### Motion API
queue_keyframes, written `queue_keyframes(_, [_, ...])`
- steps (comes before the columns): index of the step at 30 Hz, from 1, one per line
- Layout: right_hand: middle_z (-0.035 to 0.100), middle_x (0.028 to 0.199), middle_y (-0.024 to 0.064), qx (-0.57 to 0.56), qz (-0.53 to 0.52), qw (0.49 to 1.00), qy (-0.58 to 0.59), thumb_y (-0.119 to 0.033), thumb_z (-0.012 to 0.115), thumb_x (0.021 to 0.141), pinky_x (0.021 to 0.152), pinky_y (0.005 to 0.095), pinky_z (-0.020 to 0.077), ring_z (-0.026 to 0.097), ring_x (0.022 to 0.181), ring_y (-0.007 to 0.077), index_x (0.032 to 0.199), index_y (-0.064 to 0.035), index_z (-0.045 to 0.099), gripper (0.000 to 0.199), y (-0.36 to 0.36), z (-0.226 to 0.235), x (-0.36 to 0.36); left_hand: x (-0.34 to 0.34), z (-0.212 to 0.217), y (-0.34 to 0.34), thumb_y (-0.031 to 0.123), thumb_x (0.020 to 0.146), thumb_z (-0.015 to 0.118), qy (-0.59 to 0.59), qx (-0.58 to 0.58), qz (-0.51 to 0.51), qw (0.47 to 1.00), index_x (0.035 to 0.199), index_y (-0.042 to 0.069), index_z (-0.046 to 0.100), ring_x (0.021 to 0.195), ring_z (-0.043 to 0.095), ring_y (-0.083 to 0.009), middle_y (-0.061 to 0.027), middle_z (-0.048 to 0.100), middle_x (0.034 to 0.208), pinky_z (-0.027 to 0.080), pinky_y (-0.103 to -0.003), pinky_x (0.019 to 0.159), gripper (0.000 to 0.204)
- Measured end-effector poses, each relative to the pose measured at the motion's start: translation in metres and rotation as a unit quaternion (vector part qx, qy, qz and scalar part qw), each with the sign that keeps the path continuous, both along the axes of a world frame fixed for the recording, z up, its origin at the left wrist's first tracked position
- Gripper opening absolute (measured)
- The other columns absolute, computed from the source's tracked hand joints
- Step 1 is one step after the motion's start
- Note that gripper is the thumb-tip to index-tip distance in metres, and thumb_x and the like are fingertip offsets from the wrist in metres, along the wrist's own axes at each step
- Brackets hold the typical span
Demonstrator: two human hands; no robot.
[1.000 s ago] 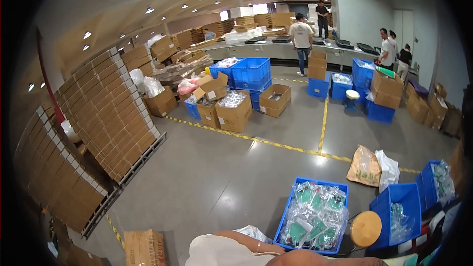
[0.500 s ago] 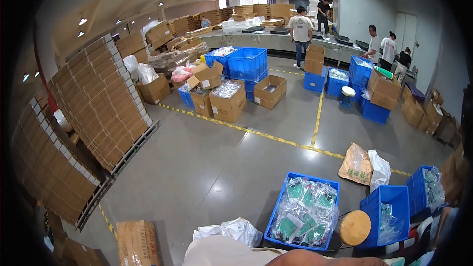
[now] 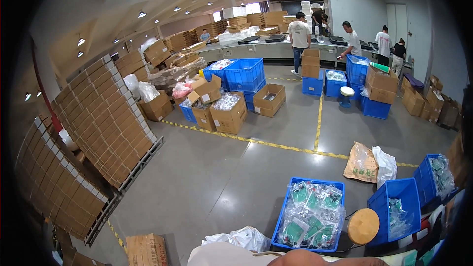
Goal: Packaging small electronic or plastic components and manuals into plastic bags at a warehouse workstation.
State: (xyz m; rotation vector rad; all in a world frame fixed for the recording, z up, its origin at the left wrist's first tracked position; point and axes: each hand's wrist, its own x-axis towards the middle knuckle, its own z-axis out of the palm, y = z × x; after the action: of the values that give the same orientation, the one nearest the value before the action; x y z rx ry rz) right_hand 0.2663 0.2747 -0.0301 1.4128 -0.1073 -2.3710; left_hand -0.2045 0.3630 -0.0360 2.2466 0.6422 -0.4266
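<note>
where an arm (image 3: pixel 330 258) shows, nearest blue bin (image 3: pixel 322 181) just beyond

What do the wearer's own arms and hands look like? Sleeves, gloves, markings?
Neither hand is in view, so gloves can't be told. At the lower edge there's plain off-white cloth, perhaps a sleeve or shirt, with no marking visible. To its right, a bare rounded part is cut off by the frame; can't tell if it's an arm.
</note>
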Motion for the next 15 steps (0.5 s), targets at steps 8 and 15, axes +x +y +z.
queue_keyframes(8, [0.061, 0.087, 0.0158, -0.173, -0.056, 0.981, 0.064, -0.034, 0.061, 0.078, 0.085, 0.0472, 0.0431, 0.059, 0.081, 0.0285, 0.106, -0.0069, 0.056, 0.039, 0.020, -0.003, 0.027, 0.002, -0.022, -0.014, 0.021, 0.076, 0.053, 0.012, -0.036, 0.035, 0.999, 0.099, 0.004, 0.059, 0.071, 0.060, -0.0297, -0.0152, 0.059, 0.081, 0.051, -0.039, 0.065, 0.029])
queue_keyframes(15, [0.063, 0.084, 0.0145, -0.326, -0.178, 0.916, 0.153, -0.036, 0.060, 0.079, 0.085, 0.0477, 0.0432, 0.061, 0.079, 0.0267, 0.105, -0.0080, 0.058, 0.038, -0.061, -0.014, 0.043, 0.010, -0.037, -0.048, 0.022, 0.076, 0.053, 0.043, -0.082, -0.012, 0.996, 0.099, 0.004, 0.059, 0.069, 0.060, -0.0294, -0.0149, 0.059, 0.080, 0.051, -0.039, 0.063, 0.029])
